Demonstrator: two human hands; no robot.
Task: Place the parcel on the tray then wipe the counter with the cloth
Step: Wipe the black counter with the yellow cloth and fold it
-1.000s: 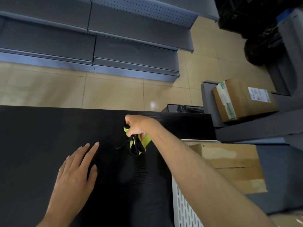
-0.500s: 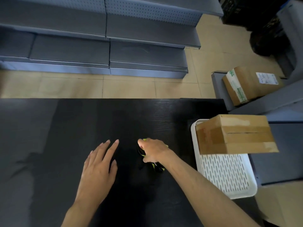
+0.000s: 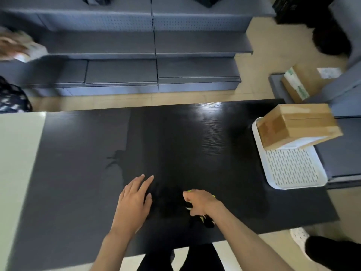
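A brown cardboard parcel (image 3: 297,125) sits on the far end of the white slotted tray (image 3: 293,171) at the right edge of the black counter (image 3: 185,143). My right hand (image 3: 199,202) presses down on a black and yellow-green cloth (image 3: 207,221) near the counter's front edge, gripping it; most of the cloth is hidden under the hand. My left hand (image 3: 134,200) lies flat on the counter just left of it, fingers together, holding nothing.
Grey shop shelves (image 3: 156,51) run along the far side across a tiled aisle. A second cardboard box (image 3: 304,81) stands on a grey ledge at the right. A pale surface (image 3: 17,173) adjoins the counter's left end. Another person's shoe (image 3: 298,236) is at bottom right.
My right hand has dragged the cloth back from the counter's far edge toward the front. My left hand stayed flat on the counter beside it. The view has pulled back.
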